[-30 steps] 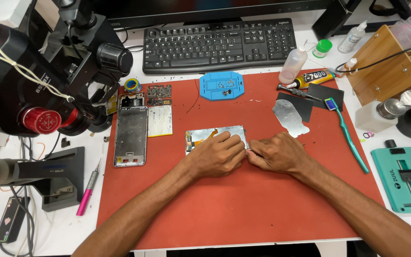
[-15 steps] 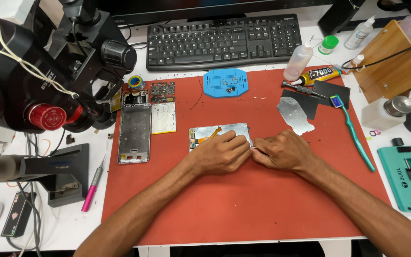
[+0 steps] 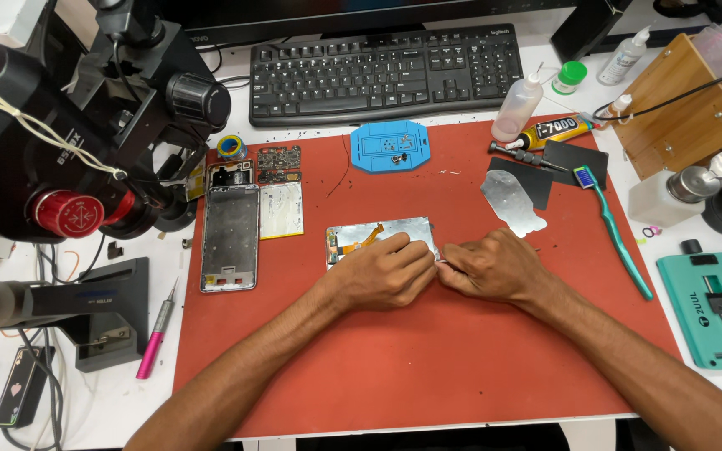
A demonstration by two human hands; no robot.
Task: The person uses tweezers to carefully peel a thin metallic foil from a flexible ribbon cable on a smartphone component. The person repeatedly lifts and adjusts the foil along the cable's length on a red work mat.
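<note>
Still pressing left hand (image 3: 388, 274) flat on the silvery rectangular phone screen panel (image 3: 378, 238); right hand (image 3: 488, 269) fingers staying pinched at its edge, contents untellable; barely shifting, prying continuing.

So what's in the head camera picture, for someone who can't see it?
Two bare hands, left hand and right hand, press on a silvery phone screen panel lying on a red work mat. A bare phone frame lies to the left beside a black microscope. A black keyboard sits behind, with a green toothbrush to the right.
</note>
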